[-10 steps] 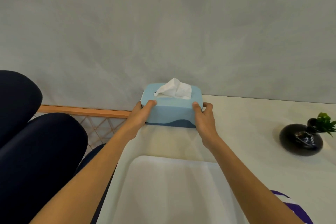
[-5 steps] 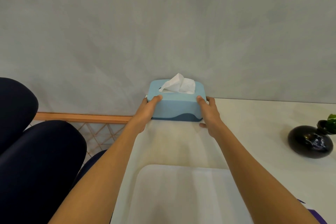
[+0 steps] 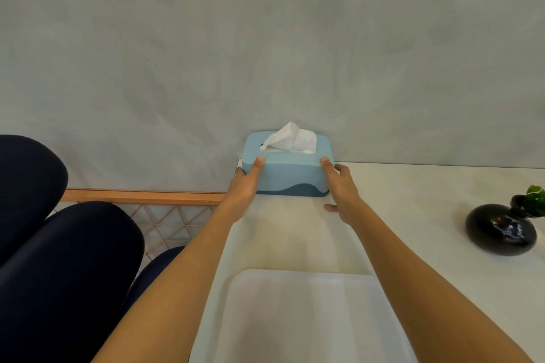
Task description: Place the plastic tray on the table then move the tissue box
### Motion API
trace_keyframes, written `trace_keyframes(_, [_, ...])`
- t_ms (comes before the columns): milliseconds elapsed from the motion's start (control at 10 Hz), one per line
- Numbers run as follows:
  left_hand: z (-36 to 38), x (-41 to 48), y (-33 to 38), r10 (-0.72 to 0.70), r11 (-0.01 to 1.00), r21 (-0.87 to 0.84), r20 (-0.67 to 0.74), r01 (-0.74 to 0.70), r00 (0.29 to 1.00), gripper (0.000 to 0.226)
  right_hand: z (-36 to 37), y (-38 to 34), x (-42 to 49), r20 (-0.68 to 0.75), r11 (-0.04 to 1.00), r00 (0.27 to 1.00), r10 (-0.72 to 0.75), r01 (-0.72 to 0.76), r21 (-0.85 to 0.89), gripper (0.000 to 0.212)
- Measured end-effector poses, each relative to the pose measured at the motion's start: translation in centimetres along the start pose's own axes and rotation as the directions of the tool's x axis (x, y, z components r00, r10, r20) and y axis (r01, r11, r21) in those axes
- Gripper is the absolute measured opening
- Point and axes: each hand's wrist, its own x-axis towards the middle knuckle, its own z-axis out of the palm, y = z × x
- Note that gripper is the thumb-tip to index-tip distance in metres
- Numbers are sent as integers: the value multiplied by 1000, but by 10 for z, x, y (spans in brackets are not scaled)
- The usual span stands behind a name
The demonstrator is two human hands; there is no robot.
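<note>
1 tissue box [image 3: 287, 169], 1 plastic tray [image 3: 309, 318], 1 black vase [image 3: 500, 228], 2 hands: left hand [image 3: 244, 186], right hand [image 3: 342, 188].

Single head-worn wide-angle view, looking forward and down, near the table [image 3: 413, 215], facing the wall [image 3: 265, 38]

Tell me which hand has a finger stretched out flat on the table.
The right hand: one finger sticks out onto the table beside the tissue box. The left hand shows none, only a thumb laid on the box's top.
</note>
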Motion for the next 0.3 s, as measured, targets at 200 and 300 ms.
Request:
trace_keyframes(200, [9,-29,-18,62,991,120,-46,-57,997,62,-2,17,-18,-14,999,1000,-6,5,-32,67])
trace_keyframes(300, [9,-50,-21,108,967,237,-63,-90,992,54,-5,22,-36,-13,993,1000,-12,11,-120,59])
